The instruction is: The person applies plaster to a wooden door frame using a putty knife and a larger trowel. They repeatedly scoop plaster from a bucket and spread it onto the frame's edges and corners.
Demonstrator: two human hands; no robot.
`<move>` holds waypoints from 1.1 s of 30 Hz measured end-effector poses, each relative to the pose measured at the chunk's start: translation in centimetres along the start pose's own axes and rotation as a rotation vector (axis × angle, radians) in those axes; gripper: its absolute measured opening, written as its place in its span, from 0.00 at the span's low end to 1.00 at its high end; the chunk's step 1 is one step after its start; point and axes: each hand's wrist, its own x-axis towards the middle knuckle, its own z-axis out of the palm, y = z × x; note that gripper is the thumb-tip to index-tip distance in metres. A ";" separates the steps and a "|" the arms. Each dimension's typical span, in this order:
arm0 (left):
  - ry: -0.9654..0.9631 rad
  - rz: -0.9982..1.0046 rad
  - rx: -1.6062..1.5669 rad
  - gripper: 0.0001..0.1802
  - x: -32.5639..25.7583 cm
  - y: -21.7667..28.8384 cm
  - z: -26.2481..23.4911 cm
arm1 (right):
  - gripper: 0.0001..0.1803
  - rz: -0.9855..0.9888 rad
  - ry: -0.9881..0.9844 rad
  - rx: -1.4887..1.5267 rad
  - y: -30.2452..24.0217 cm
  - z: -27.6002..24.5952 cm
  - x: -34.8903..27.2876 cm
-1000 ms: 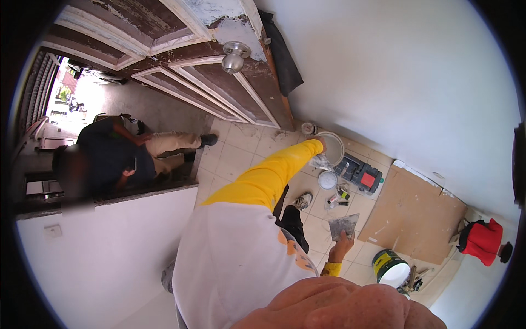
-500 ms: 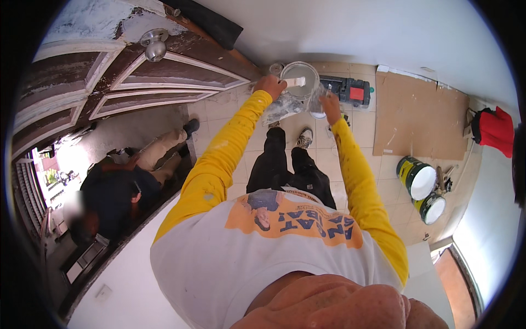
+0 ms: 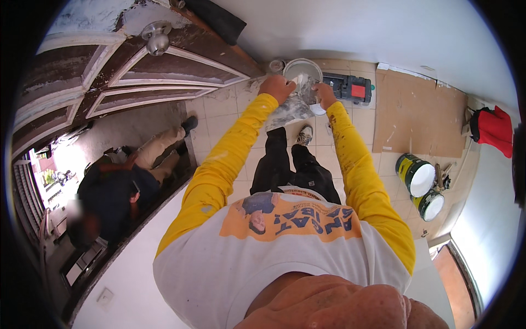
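Observation:
Closed round a putty knife [image 3: 299,81], whose flat blade carries white paste, my left hand [image 3: 276,88] is over the near left rim of an open pail [image 3: 304,62]. My right hand [image 3: 324,95] grips a greyish, smeared piece [image 3: 308,94] close beside the knife; its exact kind is hard to make out. The two tools nearly meet, and I cannot tell whether they touch. Beneath my left hand spreads a crumpled, paste-smeared sheet [image 3: 289,112]. Pale material coats the pail's inside.
A black toolbox [image 3: 345,88] sits right of the pail, near a cardboard sheet [image 3: 408,112]. Two paint buckets [image 3: 415,174] stand farther right. A panelled door [image 3: 164,71] with a round knob borders the left. Beyond the low wall, another person [image 3: 118,192] sits.
Both hands have come closer together over the near side of the pail. My left hand has shifted slightly right, my right hand slightly left, bringing the knife to the greyish piece.

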 end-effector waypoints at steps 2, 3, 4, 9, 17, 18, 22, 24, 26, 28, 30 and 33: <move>-0.017 -0.049 0.044 0.27 0.5 0.8 0.2 | 0.07 0.549 0.017 0.739 0.6 -0.4 0.3; -0.016 -0.081 0.061 0.28 1.1 1.0 0.6 | 0.06 0.821 0.026 1.109 1.1 -0.7 0.5; -0.013 -0.112 0.078 0.29 1.7 1.0 0.9 | 0.07 0.817 0.022 1.142 2.0 -0.9 0.4; -0.015 -0.227 0.008 0.38 4.3 -1.9 3.5 | 0.09 0.815 0.017 1.176 -0.5 -4.6 -0.8; -0.421 -0.352 -1.779 0.23 -0.7 -6.3 3.3 | 0.22 -0.058 -0.120 0.357 -16.9 -14.8 -7.8; -0.456 -0.285 -1.886 0.22 -1.9 -4.9 2.0 | 0.24 -0.071 -0.098 0.328 -19.1 -15.5 -8.8; -0.515 -0.024 -2.146 0.19 -6.2 0.7 -2.7 | 0.32 -0.784 0.097 -0.187 -25.7 -17.2 -10.9; -0.469 0.034 -2.168 0.18 -7.9 2.1 -4.4 | 0.36 -0.840 0.119 -0.343 -26.8 -17.6 -11.8; -0.392 0.046 -2.157 0.18 -9.2 3.0 -6.2 | 0.37 -0.880 0.154 -0.431 -27.8 -18.6 -12.2; -0.389 0.152 -2.195 0.18 -10.5 3.4 -7.8 | 0.39 -0.827 0.144 -0.500 -27.7 -20.4 -12.5; -0.381 0.276 -2.178 0.18 -11.8 4.6 -10.5 | 0.39 -0.791 0.127 -0.557 -27.9 -22.0 -13.3; -0.335 0.412 -2.123 0.18 -15.0 7.4 -15.3 | 0.33 -0.702 0.199 -0.010 -30.1 -22.6 -14.7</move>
